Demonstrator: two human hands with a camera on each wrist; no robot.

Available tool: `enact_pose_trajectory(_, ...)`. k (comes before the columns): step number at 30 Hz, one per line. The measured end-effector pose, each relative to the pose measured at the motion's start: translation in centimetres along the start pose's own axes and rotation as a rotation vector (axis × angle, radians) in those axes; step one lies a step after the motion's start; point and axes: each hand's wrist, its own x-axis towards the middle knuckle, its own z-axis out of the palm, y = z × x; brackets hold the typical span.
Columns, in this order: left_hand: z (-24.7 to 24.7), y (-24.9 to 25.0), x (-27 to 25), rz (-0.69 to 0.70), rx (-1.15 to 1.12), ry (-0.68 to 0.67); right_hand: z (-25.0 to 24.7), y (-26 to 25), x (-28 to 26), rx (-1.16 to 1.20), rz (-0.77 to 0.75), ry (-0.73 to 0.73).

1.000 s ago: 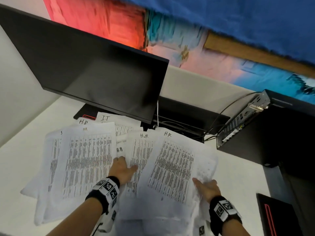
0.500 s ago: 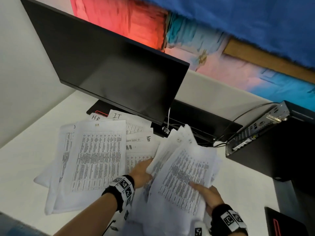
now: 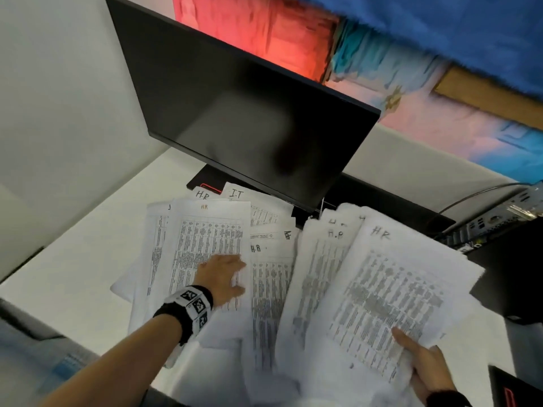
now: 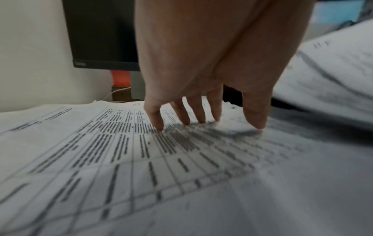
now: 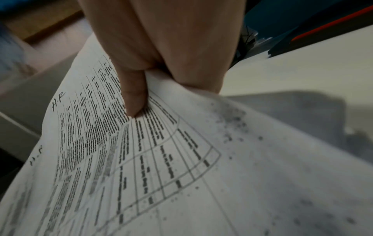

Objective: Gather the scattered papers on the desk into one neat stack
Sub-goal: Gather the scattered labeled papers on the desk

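White printed sheets of paper carrying ruled tables and handwritten corner labels (image 3: 211,239) lie fanned and overlapping on the pale desk top (image 3: 73,259), in front of the tilted black flat-panel monitor (image 3: 249,118). A lifted sheaf of the same white sheets (image 3: 382,283) is clamped at its near corner by the right hand (image 3: 426,368); the right-wrist view shows the thumb (image 5: 133,99) pressing on top, with the other digits hidden beneath. The left hand (image 3: 223,277) rests on the left group with fingers (image 4: 159,118) extended and spread, tips touching paper, grasping nothing.

To do this step well, judged from the layout: draw the flat sheets rightward with light, even fingertip pressure so that they slide as a group rather than buckle, keep the held sheaf low, and merge edges before tapping them square. Sheets tucked under the monitor base could catch.

Pose: left forearm reaches forward, palm down; right wrist sits close to the body, sheaf angled upward.
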Motion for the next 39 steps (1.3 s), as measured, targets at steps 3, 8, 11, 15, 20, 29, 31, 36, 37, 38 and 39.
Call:
enact_pose_trajectory(3,1.1,-0.4,-0.2,0.057,0.118,-0.003,-1.0,-1.7,-0.9,0.073,-0.025,0.036)
enact_pose_trajectory(8,1.4,0.2,0.2,0.112,0.181,-0.013,0.0,-3.1,-1.6,0.133,0.05,-0.055)
enact_pose_trajectory(11,1.4,0.6,0.5,0.143,0.182,-0.033,2.4,-1.5,-1.4,-0.006,0.1,-0.075)
enact_pose_trajectory(15,1.7,0.4,0.4,0.162,0.138,-0.024,5.4,2.1,-1.0,-0.233,0.125,-0.052)
enact_pose_trajectory(20,1.7,0.2,0.2,0.17,0.126,-0.038,7.1,3.7,0.0,-0.215,0.167,-0.165)
enact_pose_trajectory(29,1.7,-0.6,0.3,0.181,0.088,-0.029,5.7,0.4,-1.8,-0.256,0.076,-0.152)
enact_pose_trajectory(31,1.6,-0.6,0.3,0.171,0.085,-0.025,3.1,0.0,-1.7,-0.224,-0.001,-0.116)
enact_pose_trajectory(36,0.0,2.1,-0.2,0.121,-0.002,-0.076,-1.9,-1.9,-2.5,-0.122,-0.118,-0.067)
enact_pose_trajectory(37,-0.5,3.1,-0.5,0.116,-0.12,-0.113,-2.5,-2.4,-2.6,-0.1,-0.124,-0.073)
enact_pose_trajectory(38,-1.0,4.2,-1.0,0.123,-0.281,-0.155,-2.8,-2.8,-2.8,-0.105,-0.13,-0.09)
enact_pose_trajectory(39,-1.5,5.4,-1.5,0.146,-0.443,-0.198,-2.9,-3.3,-2.9,-0.106,-0.149,-0.113)
